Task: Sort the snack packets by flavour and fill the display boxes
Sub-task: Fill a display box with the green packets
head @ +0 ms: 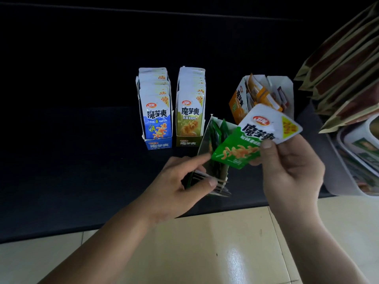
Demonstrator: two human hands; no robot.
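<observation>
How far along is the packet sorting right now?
Done: the blue cardboard display box and the olive-brown cardboard display box stand packed with matching packets. In hand: the right hand pinches a green-and-white foil packet above the green cardboard box, whose near end the left hand grips. Left: that box looks partly filled, and the orange cardboard box holds loosely leaning, mixed-colour packets.

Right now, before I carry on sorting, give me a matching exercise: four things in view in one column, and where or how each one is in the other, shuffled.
Things:
1. blue box
2. orange box
3. green box
4. green packet

Place or state:
A. pinched in the right hand
B. gripped by the left hand, tilted
C. leftmost box, packed full
D. rightmost box, packets leaning loosely

Pairs: 1-C, 2-D, 3-B, 4-A.
</observation>
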